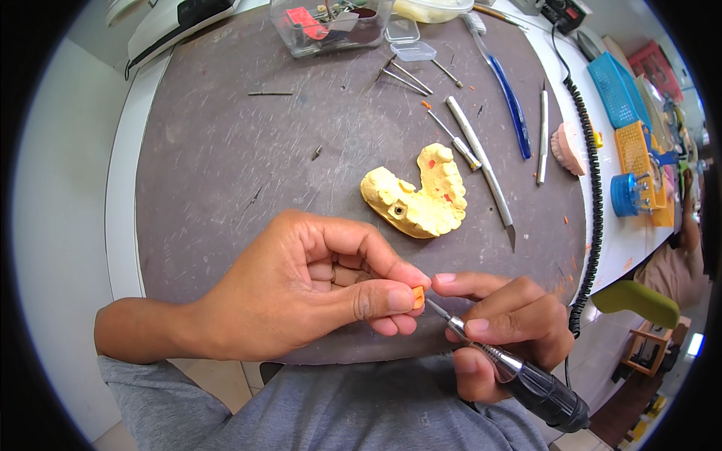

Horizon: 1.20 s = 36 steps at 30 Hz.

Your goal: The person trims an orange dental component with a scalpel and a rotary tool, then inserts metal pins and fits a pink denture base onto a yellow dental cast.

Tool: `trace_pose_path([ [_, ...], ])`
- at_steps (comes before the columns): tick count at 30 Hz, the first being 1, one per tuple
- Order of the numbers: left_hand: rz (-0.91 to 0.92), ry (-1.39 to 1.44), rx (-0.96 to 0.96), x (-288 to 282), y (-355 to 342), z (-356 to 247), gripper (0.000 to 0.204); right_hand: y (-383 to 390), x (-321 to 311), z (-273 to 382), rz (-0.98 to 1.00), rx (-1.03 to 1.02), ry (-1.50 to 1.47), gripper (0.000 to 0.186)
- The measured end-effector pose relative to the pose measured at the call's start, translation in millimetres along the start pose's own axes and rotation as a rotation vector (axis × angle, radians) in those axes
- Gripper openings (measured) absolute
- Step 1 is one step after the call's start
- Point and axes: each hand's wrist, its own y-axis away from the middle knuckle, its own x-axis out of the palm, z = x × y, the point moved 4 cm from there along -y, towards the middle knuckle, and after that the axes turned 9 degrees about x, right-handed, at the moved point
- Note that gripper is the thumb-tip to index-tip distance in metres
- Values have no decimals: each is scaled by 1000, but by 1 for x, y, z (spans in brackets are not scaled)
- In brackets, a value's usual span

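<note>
One small orange piece [417, 298] is pinched between the thumb and forefinger of the left hand [301, 293], held above the near edge of the tabletop [226, 150]. The thin bit of a rotary handpiece [519, 376] is laid against the right side of that piece; the tool is gripped like a pen by the right hand [504, 331], its fingers closed round the metal collar. By the look of it, trimming or shaping of the piece is in hand, and fine control of the bit's angle and a firm pinch would be called for by the next stroke, since so small a piece could easily be flicked away.

Just beyond the hands a yellow plaster tooth model [421, 195] is seen lying on the dark round mat, with red marks on it. Several metal hand tools [481, 161] and a blue-handled brush [508, 94] are spread behind it, and a pink model [568, 149] is set near the coiled black cord [590, 188].

At the far edge a clear plastic box [331, 26] with a red item inside is placed. To the right, a blue perforated box [618, 90] and an orange one [639, 154] are stood side by side.
</note>
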Motion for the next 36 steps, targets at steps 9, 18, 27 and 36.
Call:
trace_pose_path([
  [9, 6, 18, 2, -1, 1, 1, 14, -4, 4, 2, -101, 64, -77, 24],
  [18, 36, -63, -7, -2, 0, 1, 15, -5, 4, -2, -41, 26, -22, 22],
  [27, 10, -40, 1, 0, 0, -1, 14, 2, 4, -5, -195, 119, -232, 20],
  [36, 21, -85, 18, -2, 0, 1, 13, -2, 2, -3, -117, 98, -178, 21],
])
